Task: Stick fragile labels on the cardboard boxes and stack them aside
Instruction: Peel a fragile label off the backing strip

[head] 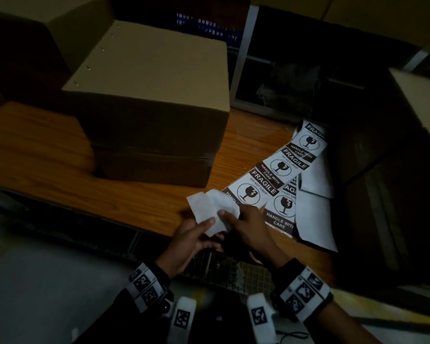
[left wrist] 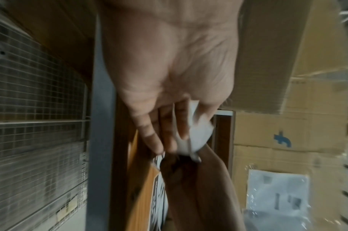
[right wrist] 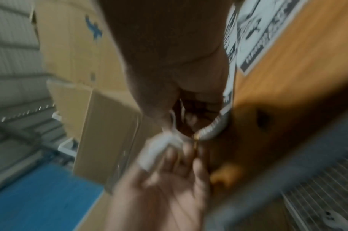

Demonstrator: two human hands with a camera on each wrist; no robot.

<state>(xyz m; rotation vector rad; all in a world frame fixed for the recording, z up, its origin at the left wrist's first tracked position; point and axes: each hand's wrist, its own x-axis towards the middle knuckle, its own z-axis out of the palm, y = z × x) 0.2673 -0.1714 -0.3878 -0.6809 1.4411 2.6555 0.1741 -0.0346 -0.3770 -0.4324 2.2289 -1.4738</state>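
Over the table's front edge both hands hold a white label sheet (head: 209, 204), blank side up and curled. My left hand (head: 209, 227) pinches its lower edge with the thumb on top. My right hand (head: 231, 217) pinches its right side. In the left wrist view the sheet (left wrist: 196, 132) lies across the left fingers (left wrist: 155, 137). The right wrist view is blurred and shows the sheet (right wrist: 159, 148) between both hands. A strip of black-and-white FRAGILE labels (head: 281, 165) lies on the wooden table (head: 47, 155) to the right. A plain cardboard box (head: 154, 78) sits on a flatter box (head: 157, 170).
A tall cardboard box (head: 35, 21) stands behind at the left and another box (head: 420, 95) at the far right. A metal shelf post (head: 243, 58) rises behind the table. A wire mesh rack (head: 233, 271) lies below the front edge.
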